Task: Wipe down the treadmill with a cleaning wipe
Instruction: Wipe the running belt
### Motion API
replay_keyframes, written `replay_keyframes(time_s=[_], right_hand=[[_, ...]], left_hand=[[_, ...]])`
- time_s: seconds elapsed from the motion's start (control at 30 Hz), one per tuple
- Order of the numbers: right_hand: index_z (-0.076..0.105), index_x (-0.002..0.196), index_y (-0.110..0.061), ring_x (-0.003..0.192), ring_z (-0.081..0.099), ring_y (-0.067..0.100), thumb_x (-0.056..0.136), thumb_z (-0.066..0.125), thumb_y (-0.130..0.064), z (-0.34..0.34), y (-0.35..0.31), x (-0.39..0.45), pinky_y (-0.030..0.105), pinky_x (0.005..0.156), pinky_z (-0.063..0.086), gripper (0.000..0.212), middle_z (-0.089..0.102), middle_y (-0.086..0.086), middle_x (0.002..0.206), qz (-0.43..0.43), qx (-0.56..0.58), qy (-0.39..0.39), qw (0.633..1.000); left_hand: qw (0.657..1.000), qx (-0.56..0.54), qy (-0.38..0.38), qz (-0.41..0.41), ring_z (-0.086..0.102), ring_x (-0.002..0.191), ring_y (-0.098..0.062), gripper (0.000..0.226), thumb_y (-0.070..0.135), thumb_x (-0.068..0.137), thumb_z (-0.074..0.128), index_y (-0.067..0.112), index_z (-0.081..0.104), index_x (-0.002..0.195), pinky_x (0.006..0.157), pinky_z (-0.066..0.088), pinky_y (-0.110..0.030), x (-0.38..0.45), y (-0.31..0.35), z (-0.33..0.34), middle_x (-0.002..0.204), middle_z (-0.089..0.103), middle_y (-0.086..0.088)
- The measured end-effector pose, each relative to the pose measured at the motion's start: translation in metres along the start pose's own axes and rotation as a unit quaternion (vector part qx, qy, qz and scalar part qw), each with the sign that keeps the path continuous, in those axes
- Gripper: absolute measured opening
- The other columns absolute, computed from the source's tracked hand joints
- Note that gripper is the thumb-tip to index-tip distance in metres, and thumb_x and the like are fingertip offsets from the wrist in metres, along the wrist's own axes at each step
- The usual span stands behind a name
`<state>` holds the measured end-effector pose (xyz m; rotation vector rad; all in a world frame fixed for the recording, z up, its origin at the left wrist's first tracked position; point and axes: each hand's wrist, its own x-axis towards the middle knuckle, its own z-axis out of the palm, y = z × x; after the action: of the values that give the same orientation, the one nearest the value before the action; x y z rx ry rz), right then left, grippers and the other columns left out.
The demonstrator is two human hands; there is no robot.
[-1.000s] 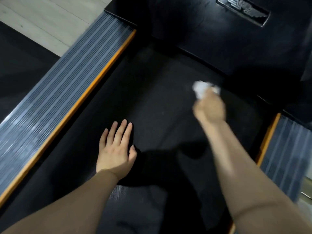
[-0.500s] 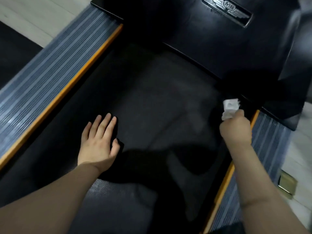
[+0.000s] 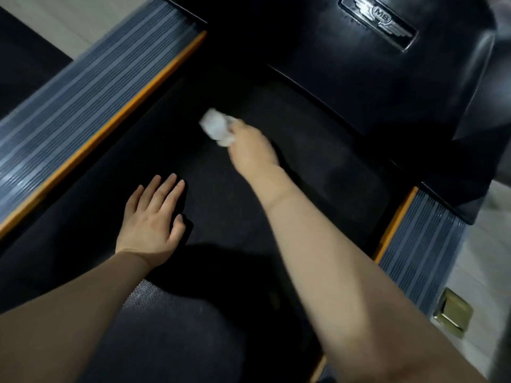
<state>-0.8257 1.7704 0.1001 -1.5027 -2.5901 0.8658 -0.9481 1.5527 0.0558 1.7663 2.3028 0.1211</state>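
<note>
Wipe (image 3: 217, 129): white, crumpled, blurred in the head view, gripped in right hand (image 3: 253, 150) with the fingers curled round it and hidden under the hand. It sits on the treadmill belt (image 3: 318, 167) near the front, just short of the black motor cover (image 3: 373, 78), roughly mid-width and slightly toward the left rail.

Left hand (image 3: 153, 221): flat on the belt, palm down, fingers (image 3: 168, 186) straight and close together, thumb slightly out, holding nothing. It is closer to the camera than the right hand, and the two are apart.

Right forearm crosses the belt diagonally from lower right. Both arms are bare.

Treadmill layout: dark textured belt down the middle, grey ribbed left side rail (image 3: 83, 98) with an orange strip along its inner edge, and a matching right side rail (image 3: 420, 244), partly hidden by the forearm. Motor cover carries a winged metal badge (image 3: 380, 22) reading "M8" or similar; blur makes the text uncertain.

Dark shadow lies on the belt between the arms. Light floor (image 3: 486, 244) shows on the right, with a small brass-coloured plate (image 3: 452, 313) set in it beside the right rail.
</note>
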Motion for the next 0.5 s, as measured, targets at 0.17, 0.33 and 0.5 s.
replay_keyframes(time_s=[0.17, 0.33, 0.5], right_hand=[[0.052, 0.117, -0.006, 0.081, 0.066, 0.04, 0.095, 0.045, -0.01, -0.04, 0.133, -0.144, 0.039, 0.065, 0.05, 0.023, 0.067, 0.017, 0.094, 0.251, -0.041, 0.084, 0.963], [0.046, 0.117, 0.004, 0.057, 0.056, 0.031, 0.091, 0.044, 0.001, -0.035, 0.141, -0.183, 0.03, 0.047, 0.041, 0.026, 0.055, 0.011, 0.07, 0.309, -0.065, 0.07, 0.946], [0.051, 0.126, -0.023, 0.108, 0.062, 0.027, 0.087, 0.048, -0.009, 0.0, 0.032, -0.056, 0.027, 0.087, 0.048, 0.041, 0.063, 0.004, 0.117, -0.016, 0.022, 0.059, 0.998]], left_hand=[[1.0, 0.0, 0.008, 0.002, 0.019, 0.151, -0.027, 0.067, 0.038, 0.09, 0.033, 0.018, 0.032, 0.154, 0.122, 0.007, -0.043, -0.001, -0.001, 0.002, 0.161, 0.029, -0.003], [1.0, 0.008, 0.01, 0.004, 0.02, 0.15, -0.028, 0.068, 0.039, 0.089, 0.033, 0.017, 0.033, 0.153, 0.122, 0.009, -0.046, -0.002, 0.002, 0.003, 0.16, 0.031, -0.005], [1.0, 0.01, 0.0, 0.008, 0.022, 0.15, -0.028, 0.068, 0.04, 0.089, 0.035, 0.017, 0.036, 0.153, 0.121, 0.013, -0.047, -0.001, 0.0, 0.001, 0.159, 0.033, -0.004]])
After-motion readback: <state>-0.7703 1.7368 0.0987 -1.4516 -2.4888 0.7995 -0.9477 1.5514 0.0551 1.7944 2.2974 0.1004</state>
